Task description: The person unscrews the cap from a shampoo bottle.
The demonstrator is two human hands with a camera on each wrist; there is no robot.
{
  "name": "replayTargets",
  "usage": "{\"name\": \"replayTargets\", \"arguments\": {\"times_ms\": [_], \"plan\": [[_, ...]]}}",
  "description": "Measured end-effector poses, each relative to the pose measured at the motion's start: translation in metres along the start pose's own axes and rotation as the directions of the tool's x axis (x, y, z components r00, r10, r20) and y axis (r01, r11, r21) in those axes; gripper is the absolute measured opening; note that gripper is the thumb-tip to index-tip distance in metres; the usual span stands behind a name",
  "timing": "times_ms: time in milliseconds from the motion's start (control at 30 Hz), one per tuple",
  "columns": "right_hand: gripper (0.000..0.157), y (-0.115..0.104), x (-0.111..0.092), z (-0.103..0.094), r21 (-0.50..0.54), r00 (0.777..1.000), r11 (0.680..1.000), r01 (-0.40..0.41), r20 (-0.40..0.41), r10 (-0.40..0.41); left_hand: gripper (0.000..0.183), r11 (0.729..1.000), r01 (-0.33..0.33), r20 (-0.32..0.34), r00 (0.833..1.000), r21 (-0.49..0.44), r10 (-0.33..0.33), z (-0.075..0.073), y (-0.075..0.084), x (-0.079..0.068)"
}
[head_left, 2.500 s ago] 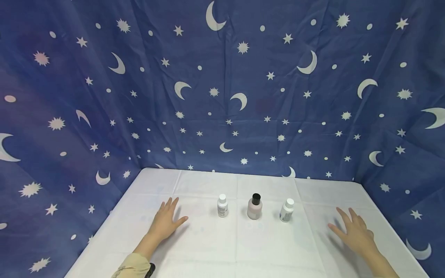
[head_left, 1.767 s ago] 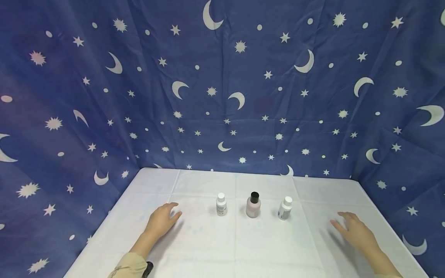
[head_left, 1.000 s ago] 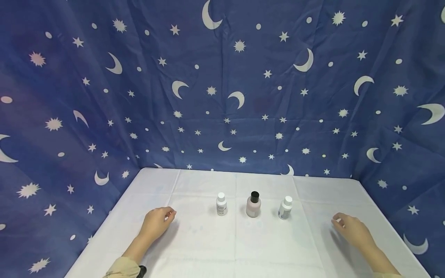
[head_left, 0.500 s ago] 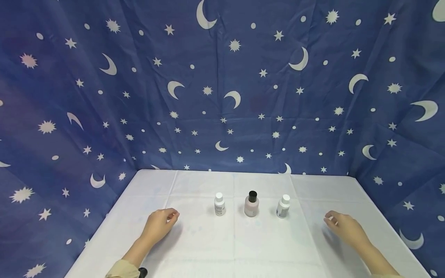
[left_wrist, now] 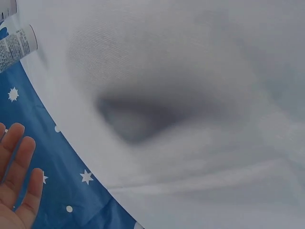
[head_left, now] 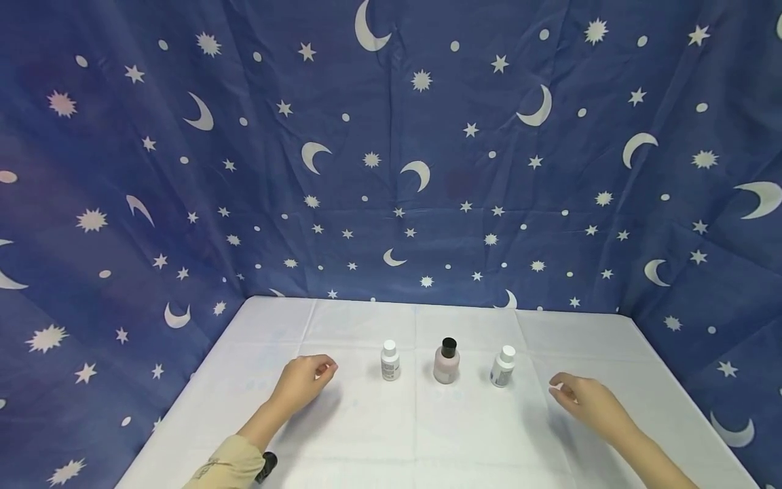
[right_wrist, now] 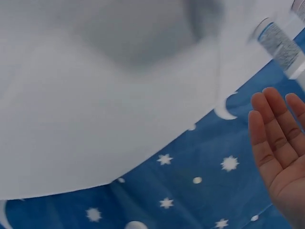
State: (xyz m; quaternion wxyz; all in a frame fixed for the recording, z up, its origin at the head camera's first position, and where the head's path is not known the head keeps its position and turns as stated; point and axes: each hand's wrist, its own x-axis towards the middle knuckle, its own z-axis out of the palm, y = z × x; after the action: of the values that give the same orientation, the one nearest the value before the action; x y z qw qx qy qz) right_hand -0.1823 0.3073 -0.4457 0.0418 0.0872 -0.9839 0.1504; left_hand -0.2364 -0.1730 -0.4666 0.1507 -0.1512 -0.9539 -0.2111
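Three small bottles stand upright in a row on a white-covered table. The left white bottle (head_left: pixel 390 367) and the right white bottle (head_left: pixel 502 371) have white caps and printed labels. Between them is a pale pink bottle (head_left: pixel 447 367) with a black cap. My left hand (head_left: pixel 301 382), fingers loosely bent, hovers left of the row with nothing in it. On the other side, my right hand (head_left: pixel 594 405) is likewise bent and holds nothing, nearest the right bottle. Each wrist view catches part of a hand, with a labelled bottle (left_wrist: pixel 18 46) and another labelled bottle (right_wrist: pixel 280 45) beyond the fingers.
The white tablecloth (head_left: pixel 366 435) has fold creases and runs to the table's rounded back corners. A blue curtain (head_left: pixel 391 136) with white moons and stars encloses the back and both sides. A beige sleeve (head_left: pixel 229 465) and black wristband (head_left: pixel 266 466) show on the left arm.
Both hands went from spread fingers to loosely bent ones, then moved inward toward the bottles, the left one rightward and the right one leftward. The bottles stand where they were.
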Motion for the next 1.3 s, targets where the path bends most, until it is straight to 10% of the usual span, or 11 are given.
{"name": "replayTargets", "arguments": {"times_ms": [733, 1300], "plan": [[0.015, -0.079, 0.025, -0.018, 0.010, 0.956, 0.961, 0.278, -0.095, -0.276, 0.025, 1.000, -0.018, 0.086, 0.996, -0.016, 0.019, 0.025, 0.032, 0.038], [0.019, -0.129, 0.055, 0.022, 0.348, 0.913, 0.849, 0.399, -0.061, -0.404, 0.028, 0.995, -0.091, 0.130, 0.987, -0.049, 0.097, 0.028, 0.052, 0.067]]}}
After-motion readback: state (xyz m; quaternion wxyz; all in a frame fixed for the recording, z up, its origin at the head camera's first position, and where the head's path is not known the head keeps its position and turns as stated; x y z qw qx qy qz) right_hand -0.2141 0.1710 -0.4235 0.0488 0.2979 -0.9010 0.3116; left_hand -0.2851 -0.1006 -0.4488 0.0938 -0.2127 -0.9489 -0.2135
